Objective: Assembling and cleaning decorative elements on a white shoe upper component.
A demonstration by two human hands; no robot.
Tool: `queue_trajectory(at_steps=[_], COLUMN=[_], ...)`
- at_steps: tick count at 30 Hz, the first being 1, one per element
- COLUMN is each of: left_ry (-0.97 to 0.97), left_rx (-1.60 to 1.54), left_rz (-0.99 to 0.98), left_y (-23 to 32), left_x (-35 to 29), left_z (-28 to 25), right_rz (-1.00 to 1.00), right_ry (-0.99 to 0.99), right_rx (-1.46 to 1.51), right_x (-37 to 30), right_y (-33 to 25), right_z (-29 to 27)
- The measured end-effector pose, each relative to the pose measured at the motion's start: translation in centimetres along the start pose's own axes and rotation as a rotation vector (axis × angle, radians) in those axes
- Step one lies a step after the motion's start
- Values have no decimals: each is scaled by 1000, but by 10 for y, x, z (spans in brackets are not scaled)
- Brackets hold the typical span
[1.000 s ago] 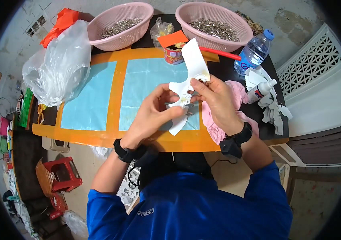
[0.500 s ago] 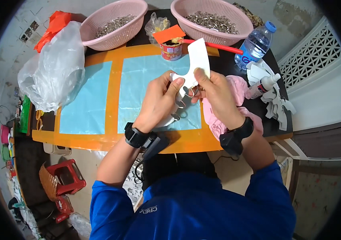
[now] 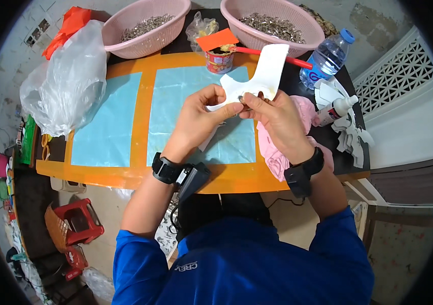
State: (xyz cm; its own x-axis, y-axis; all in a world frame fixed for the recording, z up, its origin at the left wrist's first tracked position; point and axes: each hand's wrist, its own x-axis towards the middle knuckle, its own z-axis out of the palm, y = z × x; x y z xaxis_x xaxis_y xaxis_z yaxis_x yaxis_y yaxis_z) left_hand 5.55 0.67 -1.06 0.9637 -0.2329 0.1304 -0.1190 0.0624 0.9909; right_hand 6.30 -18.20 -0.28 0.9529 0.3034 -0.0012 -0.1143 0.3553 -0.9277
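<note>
Both my hands hold a curved white cut-out sheet (image 3: 269, 66) above the table. My left hand (image 3: 201, 117) pinches its left lower edge, thumb reaching toward the middle. My right hand (image 3: 280, 122) grips the lower right part, its thumb pressed by a small metal piece (image 3: 241, 98) on the sheet; the fingers behind are partly hidden. Another pale strip (image 3: 209, 140) shows below the hands. Beneath lie light blue panels (image 3: 175, 122) bordered by orange tape. Beside my right hand rests a crumpled pink cloth (image 3: 272, 155).
Two pink baskets (image 3: 175, 31) with many small metal pieces stand at the back. Before them is a cup (image 3: 219, 64) with an orange card (image 3: 217, 39) and a red stick (image 3: 297, 62). Rightward are a water bottle (image 3: 328, 58), small white bottle (image 3: 335, 112) and white offcuts (image 3: 348, 142); leftward, a plastic bag (image 3: 69, 81).
The white sheet has turned and shifted right, its upper arm leaning further right. Dangling metal hooks seen below it earlier are now hidden. My hands have come closer together.
</note>
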Motion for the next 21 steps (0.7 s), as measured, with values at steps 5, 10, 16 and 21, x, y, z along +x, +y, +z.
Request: queue_trajectory(at_steps=[5, 10, 16, 21], left_ry=[-3, -76, -192, -220], left_rx=[22, 118, 67, 101], left_rz=[-111, 15, 107, 48], left_y=[5, 2, 6, 11], left_x=[-3, -4, -4, -4], left_z=[1, -1, -1, -1], right_rz=[17, 53, 339, 276], right_ry=[-38, -65, -128, -56], right_rx=[-155, -122, 314, 371], right_x=[-5, -7, -12, -15], right_y=[-9, -3, 1, -1], right_z=[7, 0, -9, -5])
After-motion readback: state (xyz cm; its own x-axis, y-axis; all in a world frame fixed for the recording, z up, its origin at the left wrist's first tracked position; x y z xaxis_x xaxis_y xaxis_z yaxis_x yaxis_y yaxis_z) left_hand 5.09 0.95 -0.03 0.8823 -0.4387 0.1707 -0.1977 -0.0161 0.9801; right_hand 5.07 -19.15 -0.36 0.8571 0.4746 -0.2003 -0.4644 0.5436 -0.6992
